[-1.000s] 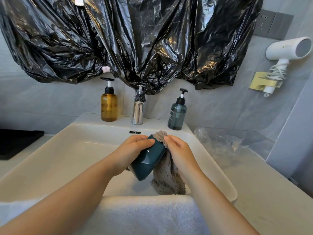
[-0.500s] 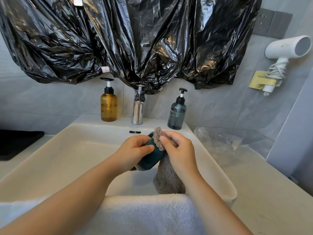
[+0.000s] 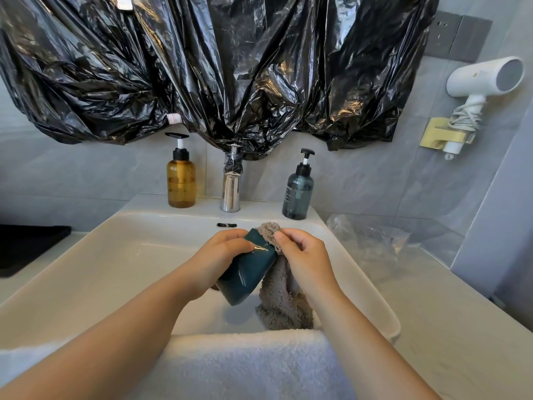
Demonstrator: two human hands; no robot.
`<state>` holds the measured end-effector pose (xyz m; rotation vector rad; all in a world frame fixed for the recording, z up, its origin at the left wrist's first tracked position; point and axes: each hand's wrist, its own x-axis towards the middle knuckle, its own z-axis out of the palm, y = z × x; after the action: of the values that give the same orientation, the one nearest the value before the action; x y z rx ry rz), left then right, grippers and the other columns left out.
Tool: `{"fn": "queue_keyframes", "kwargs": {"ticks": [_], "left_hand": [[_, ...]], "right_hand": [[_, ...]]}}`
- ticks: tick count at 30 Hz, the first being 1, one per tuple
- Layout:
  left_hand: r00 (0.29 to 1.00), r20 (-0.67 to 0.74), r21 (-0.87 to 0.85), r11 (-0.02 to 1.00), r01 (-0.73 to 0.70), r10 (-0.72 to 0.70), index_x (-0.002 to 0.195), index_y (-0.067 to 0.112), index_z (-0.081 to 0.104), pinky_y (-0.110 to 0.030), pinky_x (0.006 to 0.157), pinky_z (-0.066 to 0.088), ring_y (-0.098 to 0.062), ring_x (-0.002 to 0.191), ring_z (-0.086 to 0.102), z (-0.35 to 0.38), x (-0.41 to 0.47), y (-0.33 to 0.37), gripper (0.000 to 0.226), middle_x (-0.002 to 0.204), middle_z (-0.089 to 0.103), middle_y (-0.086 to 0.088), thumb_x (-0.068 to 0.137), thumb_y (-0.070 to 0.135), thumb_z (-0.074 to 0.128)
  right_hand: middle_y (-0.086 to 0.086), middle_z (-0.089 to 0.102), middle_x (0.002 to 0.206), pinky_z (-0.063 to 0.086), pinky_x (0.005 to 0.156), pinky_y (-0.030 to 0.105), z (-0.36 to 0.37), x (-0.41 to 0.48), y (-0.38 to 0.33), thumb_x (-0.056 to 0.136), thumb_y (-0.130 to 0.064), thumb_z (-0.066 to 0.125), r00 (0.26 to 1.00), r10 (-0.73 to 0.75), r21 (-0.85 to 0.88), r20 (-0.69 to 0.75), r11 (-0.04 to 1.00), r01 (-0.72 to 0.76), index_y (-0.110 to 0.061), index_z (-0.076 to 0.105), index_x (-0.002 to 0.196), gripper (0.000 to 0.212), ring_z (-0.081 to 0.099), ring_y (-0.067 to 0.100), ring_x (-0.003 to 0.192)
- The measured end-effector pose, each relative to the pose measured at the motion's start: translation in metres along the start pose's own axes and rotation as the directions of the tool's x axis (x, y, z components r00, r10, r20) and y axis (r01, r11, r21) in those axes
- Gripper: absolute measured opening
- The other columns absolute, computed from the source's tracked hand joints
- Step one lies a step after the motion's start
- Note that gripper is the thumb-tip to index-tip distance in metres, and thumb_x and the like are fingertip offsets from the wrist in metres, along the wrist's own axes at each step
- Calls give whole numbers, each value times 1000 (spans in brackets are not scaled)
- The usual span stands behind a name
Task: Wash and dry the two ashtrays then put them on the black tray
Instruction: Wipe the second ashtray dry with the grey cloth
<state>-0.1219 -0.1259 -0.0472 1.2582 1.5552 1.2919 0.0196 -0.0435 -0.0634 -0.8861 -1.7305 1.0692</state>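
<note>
Over the white sink [image 3: 101,255], my left hand [image 3: 219,261] grips a dark teal ashtray [image 3: 245,272], tilted on its edge with the glossy underside toward me. My right hand [image 3: 305,258] pinches a grey fluffy cloth [image 3: 279,301] against the ashtray's upper rim; the rest of the cloth hangs down into the basin. The black tray [image 3: 26,246] lies on the counter at the far left. A second ashtray is not visible.
A white towel [image 3: 245,368] drapes over the sink's near rim. Behind the basin stand an amber pump bottle [image 3: 181,180], a chrome tap [image 3: 230,189] and a teal pump bottle [image 3: 298,192]. Clear plastic [image 3: 372,238] lies on the right counter. A hairdryer [image 3: 478,82] hangs on the wall.
The ashtray has turned in my left hand, showing more of its underside than half a second ago. My right hand keeps rubbing the cloth along its upper rim.
</note>
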Motion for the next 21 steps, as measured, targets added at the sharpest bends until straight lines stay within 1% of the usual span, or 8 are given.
{"fn": "queue_keyframes", "kwargs": {"ticks": [1,3,5,9,12,15,18,21], "left_hand": [[1000,-5,-8,1000,9,-9,98,16,66,-33,76,47,-27,88,64,1,0,0,33,99,68,-16,71,34,57],[1000,-8,2,1000,2,-2,93,17,66,-33,76,47,-25,85,63,1,1,0,17,94,69,-14,85,31,60],[1000,-19,16,1000,-1,2,87,16,65,-34,76,46,-25,81,63,0,2,-1,17,88,69,-12,94,29,55],[1000,9,8,1000,-26,26,81,18,66,-34,72,43,-25,76,60,-3,2,-4,13,77,68,-4,85,30,63],[999,30,11,999,-31,31,90,15,65,-35,73,45,-25,80,60,-2,3,-8,10,83,69,-5,94,20,57],[999,24,19,999,-48,47,95,13,66,-36,76,45,-25,82,62,-2,4,-7,11,89,70,-8,93,20,58],[999,14,81,996,-43,42,94,13,64,-32,70,48,-24,83,61,1,2,-5,13,90,69,-9,97,17,52],[998,19,164,985,-61,58,103,8,64,-32,69,51,-27,89,62,3,0,-5,16,102,68,-18,97,17,52]], "right_hand": [[-4,72,108,53,95,36,1,0,0,97,-29,57,1000,2,11,-1,1000,-2,-18,71,115,25,64,13,104],[-6,73,105,53,94,37,1,-1,0,96,-28,59,1000,-9,31,2,999,9,-20,72,111,22,65,12,102],[-7,73,103,54,92,34,2,-2,0,95,-27,60,999,-33,34,14,999,32,-21,72,109,20,66,11,100],[-6,73,103,54,88,29,2,-1,1,95,-25,61,998,-61,3,-30,998,62,-18,73,108,20,66,11,99],[-3,72,106,51,87,28,-1,2,6,97,-26,58,993,-11,-55,-120,998,5,-15,73,110,23,64,14,101],[-1,72,107,45,80,22,-5,3,8,98,-26,56,989,9,-78,-145,997,-20,-13,72,110,24,63,14,100],[-4,71,106,45,74,14,-1,-1,4,98,-25,55,989,-108,-138,-101,986,94,-15,72,112,24,63,11,99],[-4,71,109,52,80,17,7,-2,1,98,-26,54,980,-196,-196,9,961,194,-17,70,118,26,63,10,101]]}}
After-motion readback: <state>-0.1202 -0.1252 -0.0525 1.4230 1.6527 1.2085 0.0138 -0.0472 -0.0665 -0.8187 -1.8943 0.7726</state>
